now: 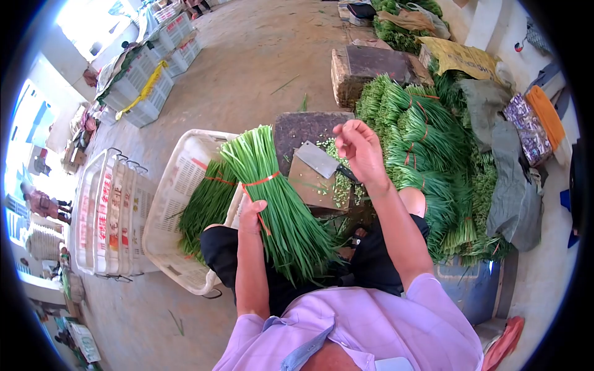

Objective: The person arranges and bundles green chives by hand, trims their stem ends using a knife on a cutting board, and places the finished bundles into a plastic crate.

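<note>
My left hand (250, 213) is wrapped round a thick bundle of long green stalks (281, 204), which leans across my lap with its cut ends up. A red band (261, 180) circles the bundle near those ends. My right hand (359, 145) is raised, its fingers curled towards the thumb; whether anything is between them is too small to tell. Below it a cleaver (319, 159) with a black handle lies on a wooden board (309, 181), among chopped green bits (341, 188). Another banded bundle (207, 207) lies in a white crate (162, 213) at my left.
Many green bundles (427, 148) are piled at my right, beside grey sacks (516, 185). Stacked white crates (102, 213) stand at the far left, more crates (139, 86) beyond. A dark-topped block (377, 65) is ahead. People (46, 203) are at the left edge.
</note>
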Demonstrator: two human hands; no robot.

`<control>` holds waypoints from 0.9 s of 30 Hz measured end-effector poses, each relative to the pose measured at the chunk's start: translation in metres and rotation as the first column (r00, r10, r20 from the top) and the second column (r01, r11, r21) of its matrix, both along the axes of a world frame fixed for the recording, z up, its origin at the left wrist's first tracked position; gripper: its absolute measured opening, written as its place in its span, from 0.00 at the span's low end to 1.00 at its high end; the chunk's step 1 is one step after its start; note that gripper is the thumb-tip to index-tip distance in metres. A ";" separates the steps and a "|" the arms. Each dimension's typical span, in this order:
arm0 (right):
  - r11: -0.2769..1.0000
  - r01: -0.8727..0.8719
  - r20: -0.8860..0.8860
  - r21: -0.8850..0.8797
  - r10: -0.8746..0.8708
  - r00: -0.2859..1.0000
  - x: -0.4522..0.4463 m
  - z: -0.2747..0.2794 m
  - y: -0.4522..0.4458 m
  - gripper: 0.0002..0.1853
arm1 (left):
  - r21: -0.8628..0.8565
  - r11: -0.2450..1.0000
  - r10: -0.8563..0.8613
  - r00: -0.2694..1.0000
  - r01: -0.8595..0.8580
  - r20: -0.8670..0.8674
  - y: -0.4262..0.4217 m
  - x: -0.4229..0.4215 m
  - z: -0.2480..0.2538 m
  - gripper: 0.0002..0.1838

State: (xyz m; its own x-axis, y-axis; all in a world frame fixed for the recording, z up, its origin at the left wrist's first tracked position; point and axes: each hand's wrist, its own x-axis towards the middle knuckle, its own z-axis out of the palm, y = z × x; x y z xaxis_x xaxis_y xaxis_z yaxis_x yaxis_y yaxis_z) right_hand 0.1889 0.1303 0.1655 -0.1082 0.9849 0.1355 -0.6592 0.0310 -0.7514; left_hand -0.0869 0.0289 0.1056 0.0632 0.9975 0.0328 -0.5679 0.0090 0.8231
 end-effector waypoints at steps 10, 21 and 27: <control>0.941 -0.337 0.667 -0.019 0.263 0.697 -0.034 -0.018 -0.042 0.07 | -0.053 0.996 -0.075 0.997 0.076 0.020 0.006 0.002 -0.005 0.43; 0.913 -0.395 0.816 0.102 0.151 0.558 -0.047 -0.016 -0.041 0.12 | -0.027 0.993 -0.115 0.993 0.114 -0.034 0.008 0.005 0.001 0.43; 0.878 -0.450 0.899 0.165 0.055 0.435 -0.037 -0.003 -0.036 0.09 | -0.062 0.991 -0.120 0.991 0.116 -0.053 0.003 0.005 0.005 0.43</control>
State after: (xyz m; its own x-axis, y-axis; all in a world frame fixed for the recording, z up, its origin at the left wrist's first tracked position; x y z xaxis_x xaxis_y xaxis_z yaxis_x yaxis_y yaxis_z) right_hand 0.1522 0.0938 0.1621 -0.5959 0.7941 0.1199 0.2850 0.3488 -0.8928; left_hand -0.0823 0.0320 0.1109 0.1806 0.9830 -0.0328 -0.5128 0.1226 0.8497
